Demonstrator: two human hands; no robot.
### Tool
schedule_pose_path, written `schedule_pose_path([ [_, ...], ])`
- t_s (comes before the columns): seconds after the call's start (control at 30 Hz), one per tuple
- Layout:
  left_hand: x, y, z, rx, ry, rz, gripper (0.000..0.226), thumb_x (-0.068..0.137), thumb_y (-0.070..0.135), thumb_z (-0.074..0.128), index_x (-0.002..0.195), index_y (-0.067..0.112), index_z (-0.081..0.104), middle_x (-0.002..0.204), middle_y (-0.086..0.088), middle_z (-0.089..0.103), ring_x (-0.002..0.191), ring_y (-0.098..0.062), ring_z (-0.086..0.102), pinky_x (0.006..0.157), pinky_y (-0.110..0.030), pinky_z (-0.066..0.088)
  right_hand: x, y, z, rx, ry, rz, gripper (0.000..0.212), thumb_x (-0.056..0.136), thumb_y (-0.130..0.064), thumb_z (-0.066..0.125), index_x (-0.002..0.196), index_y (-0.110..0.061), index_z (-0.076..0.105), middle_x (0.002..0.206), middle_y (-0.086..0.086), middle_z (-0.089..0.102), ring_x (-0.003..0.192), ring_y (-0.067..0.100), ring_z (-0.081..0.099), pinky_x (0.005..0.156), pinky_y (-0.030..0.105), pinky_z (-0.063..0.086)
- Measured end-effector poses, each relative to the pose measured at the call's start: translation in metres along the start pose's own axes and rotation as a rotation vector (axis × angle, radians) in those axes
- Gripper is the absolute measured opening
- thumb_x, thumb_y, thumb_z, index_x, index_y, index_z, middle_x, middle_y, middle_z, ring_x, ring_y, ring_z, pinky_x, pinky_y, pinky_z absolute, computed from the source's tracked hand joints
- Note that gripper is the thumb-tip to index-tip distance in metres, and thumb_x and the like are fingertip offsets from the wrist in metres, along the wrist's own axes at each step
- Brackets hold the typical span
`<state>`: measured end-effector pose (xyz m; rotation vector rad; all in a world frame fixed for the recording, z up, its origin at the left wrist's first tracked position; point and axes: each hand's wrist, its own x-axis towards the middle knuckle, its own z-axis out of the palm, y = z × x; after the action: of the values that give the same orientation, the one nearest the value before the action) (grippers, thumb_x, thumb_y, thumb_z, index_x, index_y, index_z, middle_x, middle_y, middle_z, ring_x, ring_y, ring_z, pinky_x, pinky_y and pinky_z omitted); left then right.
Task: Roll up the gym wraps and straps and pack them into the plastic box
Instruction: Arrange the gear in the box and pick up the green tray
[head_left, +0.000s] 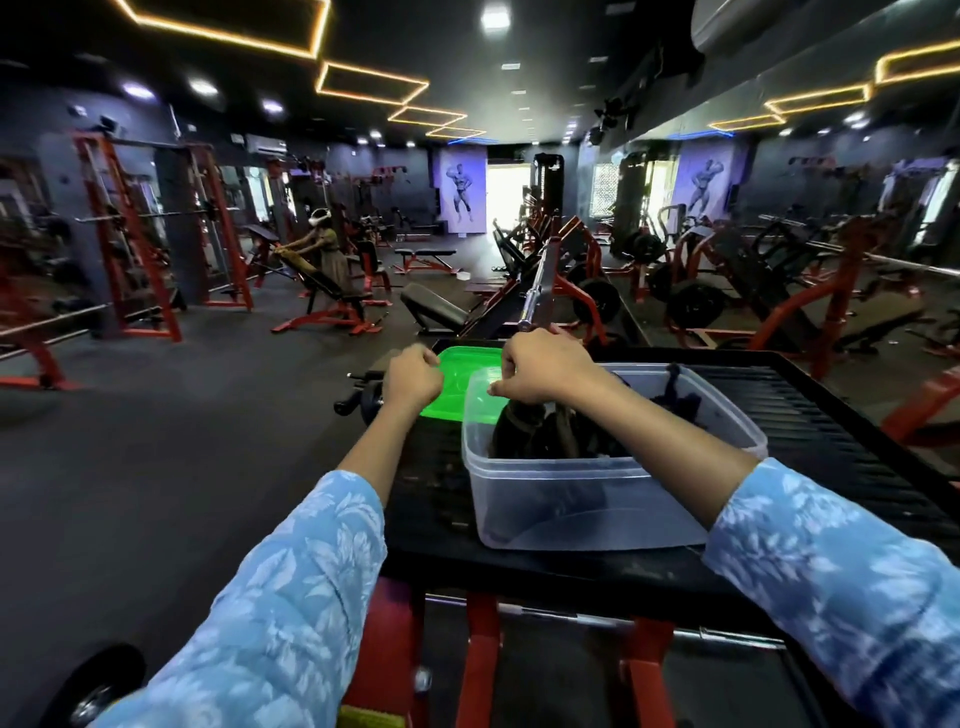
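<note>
Blue-patterned sleeves frame the near view, both forearms reaching away from the camera toward a clear plastic box (597, 499) that sits on a black ribbed platform (831, 431), which serves here as the table. Inside the box lies a dark heap of wraps and straps (550, 431), bunched against its far-left corner, with more dark fabric toward the far-right corner; whether any of them are neatly rolled cannot be told through the cloudy wall. Over the box's far-left corner the right hand (545, 371) has its fingers curled downward and pinching the top of a dark strap, which hangs roughly upright from the fingertips down into the heap. Just beside the box, off its far-left side, the left hand (410, 379) hovers above a green lid (460, 369) lying flat at the far-left corner of the table; its fingers are curled into a loose fist and appear to hold nothing, though something small and thin could be hidden inside. The relation that matters is vertical: the strap's long axis runs straight down from the right hand's fingers, and that hand is the nearer one, already above the contents. My judgement is that either lifting the strap out to roll it or settling it in falls to the right hand, with the left close enough to assist.
</note>
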<state>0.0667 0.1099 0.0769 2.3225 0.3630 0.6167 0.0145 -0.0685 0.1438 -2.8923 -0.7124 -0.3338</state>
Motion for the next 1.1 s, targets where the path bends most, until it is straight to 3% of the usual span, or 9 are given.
schedule_pose_path([
  [0.13,0.011,-0.046,0.035,0.331,-0.39,0.17,0.044,0.085,0.001,0.047,0.128,0.005,0.053,0.133,-0.016,0.054,0.123,-0.028,0.05,0.1,-0.03,0.037,0.009,-0.012,0.009,-0.041,-0.021,0.011,0.041,0.082,-0.044,0.062,0.109,-0.012,0.062,0.118,0.011,0.061,0.109,0.031,0.058,0.085,0.035,0.046],
  [0.3,0.03,-0.068,0.069,0.551,-0.53,0.333,0.048,0.091,0.014,0.047,0.138,0.011,0.04,0.14,-0.017,0.045,0.127,-0.032,0.044,0.101,-0.038,0.036,0.015,-0.012,0.018,-0.104,-0.056,0.044,0.037,0.084,-0.044,0.061,0.105,-0.014,0.062,0.117,0.009,0.06,0.108,0.03,0.057,0.084,0.034,0.045],
  [0.4,0.039,-0.07,0.075,0.635,-0.496,0.383,0.042,0.093,0.021,0.046,0.134,0.012,0.045,0.135,-0.018,0.047,0.123,-0.034,0.047,0.1,-0.04,0.038,0.016,-0.007,0.022,-0.101,-0.087,0.086,0.035,0.084,-0.043,0.061,0.102,-0.013,0.062,0.114,0.008,0.061,0.107,0.03,0.057,0.082,0.034,0.044],
  [0.57,0.055,-0.062,0.072,0.606,-0.402,0.457,0.023,0.088,0.013,0.051,0.107,0.004,0.061,0.115,-0.019,0.06,0.108,-0.035,0.056,0.085,-0.037,0.044,0.015,-0.01,0.032,0.045,-0.115,0.043,0.031,0.087,-0.044,0.057,0.094,-0.014,0.063,0.103,0.005,0.066,0.103,0.025,0.058,0.07,0.027,0.036],
  [0.67,0.063,-0.058,0.06,0.516,-0.352,0.495,0.02,0.089,0.01,0.05,0.102,-0.001,0.059,0.112,-0.023,0.058,0.106,-0.038,0.054,0.082,-0.04,0.041,0.013,-0.02,0.032,0.083,-0.126,0.005,0.023,0.092,-0.032,0.052,0.1,-0.013,0.064,0.106,0.006,0.065,0.105,0.024,0.056,0.069,0.025,0.029],
  [0.83,0.072,-0.032,0.028,0.358,-0.15,0.579,0.019,0.089,0.008,0.047,0.104,0.001,0.057,0.113,-0.02,0.052,0.105,-0.039,0.05,0.089,-0.045,0.04,0.02,-0.028,0.031,0.118,-0.153,-0.033,0.015,0.086,-0.011,0.048,0.083,-0.009,0.063,0.091,0.011,0.066,0.083,0.026,0.056,0.066,0.026,0.036],
  [0.97,0.071,-0.004,-0.002,0.326,-0.041,0.582,0.019,0.091,0.013,0.05,0.106,0.004,0.056,0.114,-0.016,0.053,0.105,-0.038,0.053,0.085,-0.046,0.045,0.027,-0.027,0.029,0.071,-0.131,0.007,0.01,0.083,-0.018,0.053,0.083,-0.017,0.063,0.099,0.009,0.067,0.091,0.028,0.06,0.069,0.027,0.04],
  [1.1,0.062,0.008,-0.024,0.158,0.007,0.545,0.018,0.091,0.011,0.05,0.106,0.004,0.055,0.115,-0.017,0.058,0.106,-0.038,0.055,0.084,-0.043,0.044,0.034,-0.009,0.025,0.07,-0.061,0.118,0.021,0.081,-0.033,0.061,0.092,-0.016,0.066,0.106,0.009,0.065,0.1,0.03,0.06,0.077,0.031,0.045],
])
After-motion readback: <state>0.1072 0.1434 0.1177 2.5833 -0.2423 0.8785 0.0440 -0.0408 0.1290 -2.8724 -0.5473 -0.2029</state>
